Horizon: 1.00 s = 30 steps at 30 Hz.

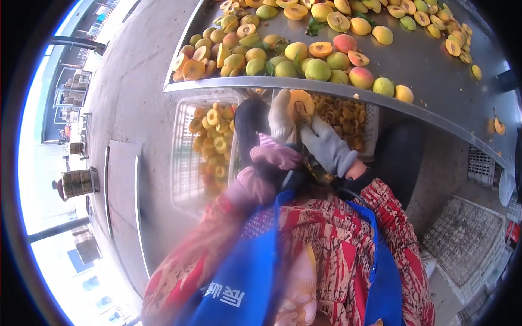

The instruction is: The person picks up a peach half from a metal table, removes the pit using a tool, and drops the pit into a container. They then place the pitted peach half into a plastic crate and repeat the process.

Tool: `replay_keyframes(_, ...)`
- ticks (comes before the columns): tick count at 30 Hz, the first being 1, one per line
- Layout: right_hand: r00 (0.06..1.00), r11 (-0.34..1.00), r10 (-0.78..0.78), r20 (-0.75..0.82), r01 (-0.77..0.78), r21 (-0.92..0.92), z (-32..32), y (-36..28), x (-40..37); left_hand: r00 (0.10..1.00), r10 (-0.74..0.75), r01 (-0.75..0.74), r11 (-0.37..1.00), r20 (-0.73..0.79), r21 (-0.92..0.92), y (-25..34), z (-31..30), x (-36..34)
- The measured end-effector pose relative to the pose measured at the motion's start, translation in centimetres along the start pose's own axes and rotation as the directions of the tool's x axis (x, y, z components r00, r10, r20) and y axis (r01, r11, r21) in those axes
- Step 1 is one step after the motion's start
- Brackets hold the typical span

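My left hand point(281, 118), in a white glove, grips a halved peach point(300, 103) just under the steel table's edge point(304, 86). My right hand point(329, 146), in a grey glove, lies right beside it with its fingertips against the fruit. A dark handle of a small tool point(316, 173) shows under its palm; the blade is hidden. Both hands hover over two white crates. The left crate point(185, 141) holds several peach halves point(213, 136). The right crate point(372, 127) holds brownish pits and scraps point(342, 114).
The steel table carries many whole and halved peaches point(318, 69). Empty white crates point(467, 244) stand on the floor at right. My blue apron point(244, 271) and red patterned sleeves fill the bottom. Bare concrete floor lies to the left.
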State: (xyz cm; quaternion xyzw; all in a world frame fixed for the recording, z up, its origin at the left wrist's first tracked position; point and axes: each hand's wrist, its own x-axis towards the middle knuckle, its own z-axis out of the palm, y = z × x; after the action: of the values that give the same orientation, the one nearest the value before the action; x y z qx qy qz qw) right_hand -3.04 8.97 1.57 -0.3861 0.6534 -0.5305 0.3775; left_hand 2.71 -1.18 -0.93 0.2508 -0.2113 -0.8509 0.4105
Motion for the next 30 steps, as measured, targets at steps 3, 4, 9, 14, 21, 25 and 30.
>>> replay_keyframes(3,0.873,0.854,0.396,0.286,-0.464,0.235,-1.1,-1.5,-0.3,0.995,-0.010,0.019,0.996,-0.098,0.089,0.4,-1.0,0.0)
replay_keyframes(4,0.872,0.852,0.398,0.283,-0.466,0.238,-1.1,-1.8,-0.3,0.995,-0.015,0.024,0.996,-0.098,0.091,0.6,-0.7,-0.1)
replay_keyframes(9,0.818,0.728,0.491,0.300,-0.575,0.374,-0.7,-2.6,-0.8,0.991,0.113,-0.066,0.861,-0.064,0.505,1.5,0.1,-0.4)
replay_keyframes(14,0.916,0.889,0.367,0.163,-0.397,0.226,0.4,-1.5,-1.1,0.990,-0.011,0.064,0.918,-0.138,0.392,2.0,0.7,-0.7)
replay_keyframes(21,0.837,0.877,0.460,0.296,-0.480,-0.005,-1.2,-1.5,-1.4,0.985,0.009,0.099,0.794,-0.174,0.600,2.4,0.7,-2.0)
replay_keyframes(25,0.716,0.735,0.514,0.472,-0.651,0.189,-2.7,-1.9,-1.9,0.997,-0.071,0.081,0.731,-0.043,0.677,2.4,0.6,-2.5)
replay_keyframes(30,0.658,0.526,0.381,0.649,-0.732,0.433,-3.9,-1.2,-2.8,0.972,-0.212,0.221,0.660,-0.104,0.718,2.6,2.0,-3.0)
